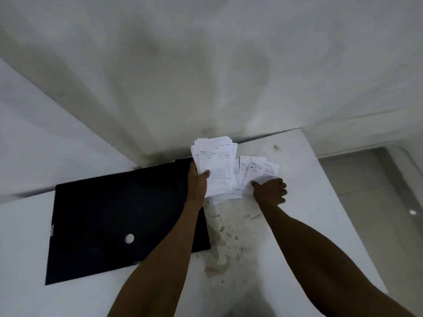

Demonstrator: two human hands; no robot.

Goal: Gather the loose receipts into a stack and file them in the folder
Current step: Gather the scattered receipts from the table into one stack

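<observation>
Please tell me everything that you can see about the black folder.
The black folder is a flat, matte rectangle, apparently closed, lying on the white counter with its far edge near the wall. A small white round spot sits on its cover toward the near edge. The left forearm crosses over its right part; contact is unclear. The left hand, gripping a stack of receipts, is above its far right corner.

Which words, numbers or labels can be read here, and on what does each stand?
No text is readable.
Stack of white paper receipts gripped by the left hand: ruled table and handwriting, too blurred.
Loose white receipts in the right hand: print too small.
Flat black folder: no lettering visible.
</observation>
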